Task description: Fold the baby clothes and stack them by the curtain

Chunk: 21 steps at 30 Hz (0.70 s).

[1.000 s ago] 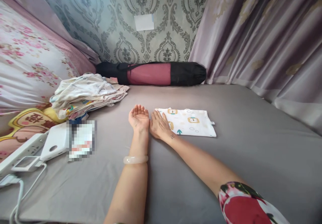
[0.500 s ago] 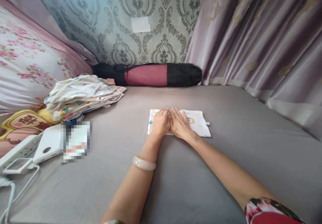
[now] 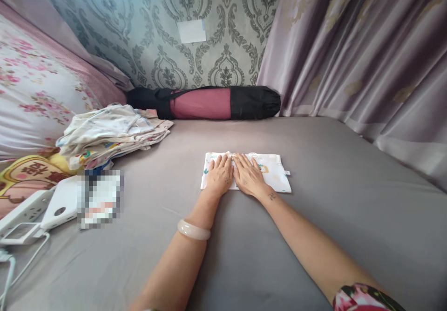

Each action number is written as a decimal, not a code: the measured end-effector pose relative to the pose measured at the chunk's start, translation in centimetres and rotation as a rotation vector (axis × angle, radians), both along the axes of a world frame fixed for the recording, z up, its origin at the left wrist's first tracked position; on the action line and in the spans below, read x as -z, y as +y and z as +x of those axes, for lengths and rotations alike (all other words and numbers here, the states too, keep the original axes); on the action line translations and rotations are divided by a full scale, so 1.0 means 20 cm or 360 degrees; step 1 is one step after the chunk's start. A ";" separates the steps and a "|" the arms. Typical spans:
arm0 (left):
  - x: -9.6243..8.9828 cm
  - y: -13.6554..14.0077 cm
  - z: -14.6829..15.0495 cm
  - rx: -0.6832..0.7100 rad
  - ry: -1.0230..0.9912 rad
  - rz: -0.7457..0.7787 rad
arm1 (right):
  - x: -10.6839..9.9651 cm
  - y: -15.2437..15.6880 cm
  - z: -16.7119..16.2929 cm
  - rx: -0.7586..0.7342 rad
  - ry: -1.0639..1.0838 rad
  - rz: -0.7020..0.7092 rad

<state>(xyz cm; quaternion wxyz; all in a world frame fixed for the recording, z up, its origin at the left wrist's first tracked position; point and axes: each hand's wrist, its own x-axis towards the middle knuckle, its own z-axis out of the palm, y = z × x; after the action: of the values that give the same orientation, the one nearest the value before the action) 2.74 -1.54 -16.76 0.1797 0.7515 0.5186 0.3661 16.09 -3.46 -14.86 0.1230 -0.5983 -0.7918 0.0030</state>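
A folded white printed cloth lies flat on the grey bed sheet, with a small white tag sticking out at its right edge. My left hand rests palm down on the cloth's left half, fingers stretched out and pointing away from me. Beside it, my right hand also lies flat across the cloth's middle, fingers extended. The two hands are side by side, nearly touching at the thumbs. Parts of the cloth's print are hidden under them. A pale bangle circles my left forearm.
A heap of folded clothes lies to the left, near a white power strip, a white power bank and a cable. Along the wall rests a black and pink rolled bag. Curtains hang at the right.
My left hand's fingers have gone from bunched to flat and spread on the cloth. My right hand stays flat beside it. The whole view has shifted slightly.
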 end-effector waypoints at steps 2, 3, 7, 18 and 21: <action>-0.01 0.00 0.00 0.0002 -0.0065 0.0008 | -0.01 0.00 0.00 -0.0001 0.0008 -0.0004; -0.02 0.00 0.00 -0.0004 -0.0088 0.0019 | -0.01 -0.01 0.01 0.0012 0.0011 0.0005; -0.03 -0.01 0.00 -0.0063 -0.0138 0.0137 | -0.05 -0.03 0.05 0.0208 0.0028 0.0077; -0.01 -0.01 0.00 -0.0067 0.0170 0.0032 | -0.03 -0.03 0.09 0.0365 0.0012 -0.0022; -0.04 -0.02 0.00 -0.0125 0.0623 0.0024 | -0.03 -0.04 0.09 0.0366 0.0012 -0.0006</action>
<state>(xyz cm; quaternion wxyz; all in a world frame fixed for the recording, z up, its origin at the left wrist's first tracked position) 2.76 -2.02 -15.87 0.0554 0.7888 0.5698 0.2236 17.92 -4.16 -14.27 0.1244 -0.6853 -0.7175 -0.0073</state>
